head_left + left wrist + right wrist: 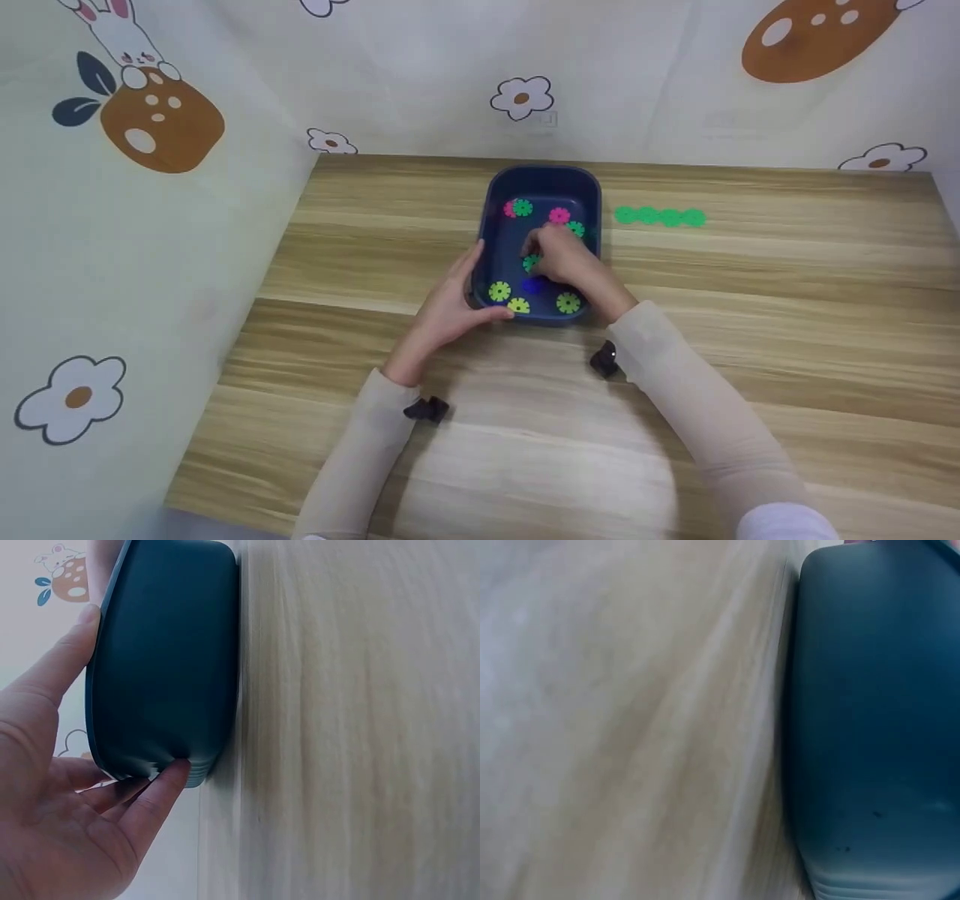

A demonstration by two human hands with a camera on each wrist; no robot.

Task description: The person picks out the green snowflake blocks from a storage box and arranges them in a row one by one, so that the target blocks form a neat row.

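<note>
A dark blue plastic bin (540, 180) stands on the table with notched plastic snowflake discs inside. My left hand (450, 304) holds its near left corner, the thumb over the near rim and the fingers along the side. In the left wrist view, fingertips of that hand (67, 795) press the bin's outer wall (165, 660). My right hand (566, 255) reaches into the bin, its curled fingers at a green snowflake disc (531, 264), which they appear to pinch. In the right wrist view only the bin's outer wall (877, 712) shows; the hand is hidden.
Also in the bin lie pink discs (559, 216), yellow-green discs (499, 292) and a blue disc (532, 285). Right of the bin, several green discs form a joined row (660, 217) on the wooden table (750, 315). A patterned wall covering (420, 75) borders the back and left.
</note>
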